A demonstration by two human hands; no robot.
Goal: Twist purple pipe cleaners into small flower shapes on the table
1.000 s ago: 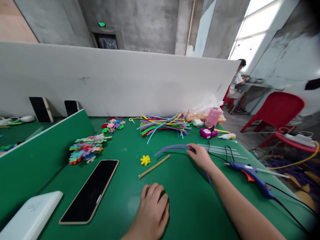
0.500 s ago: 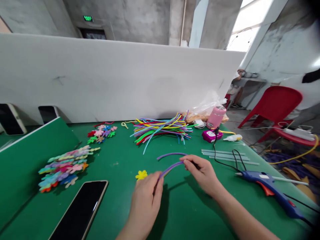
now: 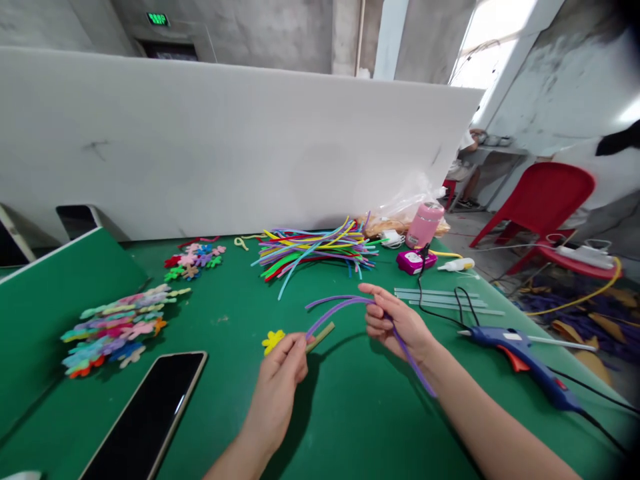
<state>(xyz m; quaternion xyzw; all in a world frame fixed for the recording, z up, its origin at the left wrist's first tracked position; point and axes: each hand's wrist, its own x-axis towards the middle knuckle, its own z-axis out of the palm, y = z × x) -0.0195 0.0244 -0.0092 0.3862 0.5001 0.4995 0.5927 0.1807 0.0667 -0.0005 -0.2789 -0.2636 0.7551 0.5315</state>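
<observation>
A purple pipe cleaner (image 3: pixel 336 309) arches between my two hands above the green table. My left hand (image 3: pixel 280 387) pinches its near end, along with a short olive-coloured stick (image 3: pixel 321 337) that points up to the right. In my right hand (image 3: pixel 395 323) the same pipe cleaner passes under curled fingers, and its free end hangs down past the wrist; the index finger sticks out to the left. Just behind the arch lies a second purple strand (image 3: pixel 320 302), whose right end is hidden near my fingers. A yellow pipe-cleaner flower (image 3: pixel 273 342) rests beside my left hand.
Beyond my hands lies a pile of coloured pipe cleaners (image 3: pixel 315 250). Small flowers (image 3: pixel 193 260) and stacked flower pieces (image 3: pixel 117 330) are on the left, near a phone (image 3: pixel 147 413). At right are glue sticks (image 3: pixel 445 301), a blue glue gun (image 3: pixel 520 353) with its cord and a pink bottle (image 3: pixel 425 225).
My right hand has slid along the pipe cleaner, so a long end now hangs below it. The olive stick shows more clearly at my left fingers. The view has shifted slightly.
</observation>
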